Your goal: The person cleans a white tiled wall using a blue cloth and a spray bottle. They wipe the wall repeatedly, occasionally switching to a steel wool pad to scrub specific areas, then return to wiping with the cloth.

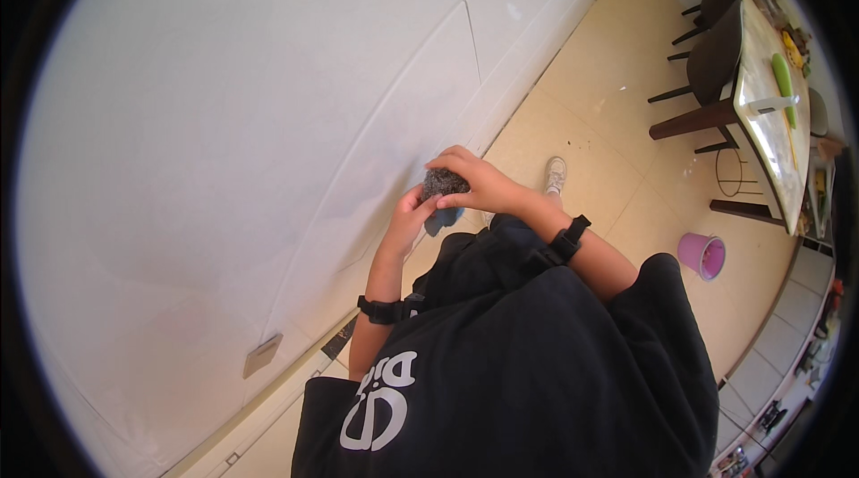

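Note:
Both of my hands are on a grey steel wool scouring pad, close to the white tiled wall. My right hand wraps over its top and right side, thumb across the front. From the lower left, my left hand grips the pad's edge between thumb and fingers. Just under the pad hangs a blue cloth-like piece; whether a hand holds it is hidden. Black straps circle both forearms.
The white wall runs along my left, with a wall switch plate low on it. To the right stand a marble-topped table, dark chairs and a pink bin. A counter curves along the far right.

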Tool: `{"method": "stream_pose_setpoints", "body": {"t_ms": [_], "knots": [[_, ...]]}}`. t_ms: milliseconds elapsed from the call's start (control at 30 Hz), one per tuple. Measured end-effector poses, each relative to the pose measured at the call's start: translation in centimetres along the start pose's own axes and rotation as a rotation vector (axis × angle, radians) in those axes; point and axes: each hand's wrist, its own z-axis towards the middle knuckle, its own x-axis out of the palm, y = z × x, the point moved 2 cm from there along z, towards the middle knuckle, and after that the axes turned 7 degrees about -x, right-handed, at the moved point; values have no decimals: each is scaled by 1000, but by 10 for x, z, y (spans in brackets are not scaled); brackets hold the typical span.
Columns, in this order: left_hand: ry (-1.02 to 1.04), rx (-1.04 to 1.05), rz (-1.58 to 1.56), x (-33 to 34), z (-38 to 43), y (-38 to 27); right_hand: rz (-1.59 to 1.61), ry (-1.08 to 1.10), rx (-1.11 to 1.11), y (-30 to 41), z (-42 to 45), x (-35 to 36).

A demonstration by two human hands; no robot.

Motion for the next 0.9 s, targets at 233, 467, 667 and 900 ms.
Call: {"method": "stream_pose_setpoints", "body": {"t_ms": [233, 467, 667, 900], "knots": [[9, 24, -113, -18, 7, 31, -85, -80, -27, -18, 14, -2], [-74, 14, 68, -20, 10, 22, 110, -531, 308, -16, 34, 25], [-145, -25, -2, -22, 10, 12, 55, -673, 378, -34, 37, 38], [-166, -63, -3, -26, 11, 23, 275, -716, 503, -31, 39, 36]]}}
